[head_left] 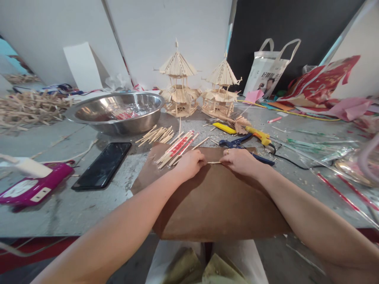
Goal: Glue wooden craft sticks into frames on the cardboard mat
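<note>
Between my two hands a short wooden stick spans over a brown board. The fingers of my left hand pinch its left end. At its right end my right hand, with a ring on one finger, grips it the same way. Loose chopsticks, some in red-printed wrappers, lie just beyond my left hand. Behind my right hand are blue-handled cutters and a yellow glue gun, both partly covered or crowded by other things.
Two stick-built pagoda models stand at the back. A steel basin holds clear wrappers. A black phone and a purple power strip lie at left. A yellow utility knife and a white bag are farther back.
</note>
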{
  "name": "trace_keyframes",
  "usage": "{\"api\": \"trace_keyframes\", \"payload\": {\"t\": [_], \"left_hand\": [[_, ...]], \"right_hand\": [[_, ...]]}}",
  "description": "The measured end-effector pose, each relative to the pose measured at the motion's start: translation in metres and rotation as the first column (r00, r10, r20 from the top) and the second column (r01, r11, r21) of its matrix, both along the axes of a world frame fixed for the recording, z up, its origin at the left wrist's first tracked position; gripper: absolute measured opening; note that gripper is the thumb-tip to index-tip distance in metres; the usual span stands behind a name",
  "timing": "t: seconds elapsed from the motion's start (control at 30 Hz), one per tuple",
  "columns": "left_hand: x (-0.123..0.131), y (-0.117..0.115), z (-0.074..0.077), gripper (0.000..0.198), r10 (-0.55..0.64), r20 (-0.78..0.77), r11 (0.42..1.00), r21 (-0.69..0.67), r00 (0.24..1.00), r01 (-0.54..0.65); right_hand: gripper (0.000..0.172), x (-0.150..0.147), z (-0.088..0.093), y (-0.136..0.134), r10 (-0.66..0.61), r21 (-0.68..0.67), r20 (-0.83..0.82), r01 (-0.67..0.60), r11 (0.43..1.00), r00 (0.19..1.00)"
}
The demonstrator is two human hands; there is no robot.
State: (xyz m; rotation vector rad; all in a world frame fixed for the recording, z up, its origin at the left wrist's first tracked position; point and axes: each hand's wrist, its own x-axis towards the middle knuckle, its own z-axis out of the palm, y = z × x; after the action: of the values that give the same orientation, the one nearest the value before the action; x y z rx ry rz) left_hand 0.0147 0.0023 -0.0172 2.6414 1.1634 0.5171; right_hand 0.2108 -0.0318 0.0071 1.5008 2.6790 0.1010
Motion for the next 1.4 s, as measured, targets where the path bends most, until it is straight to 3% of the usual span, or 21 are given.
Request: {"api": "trace_keyframes", "payload": {"t": [1.4], "left_hand": [[0.0008, -0.0001, 0.0004, 0.012, -0.005, 0.011, 1.000, -0.012, 1.000, 0.005]], "right_hand": [[0.028, -0.0016, -0.0010, 0.0004, -0.001, 0.008, 0.041, 0.001, 1.000, 0.999]]}}
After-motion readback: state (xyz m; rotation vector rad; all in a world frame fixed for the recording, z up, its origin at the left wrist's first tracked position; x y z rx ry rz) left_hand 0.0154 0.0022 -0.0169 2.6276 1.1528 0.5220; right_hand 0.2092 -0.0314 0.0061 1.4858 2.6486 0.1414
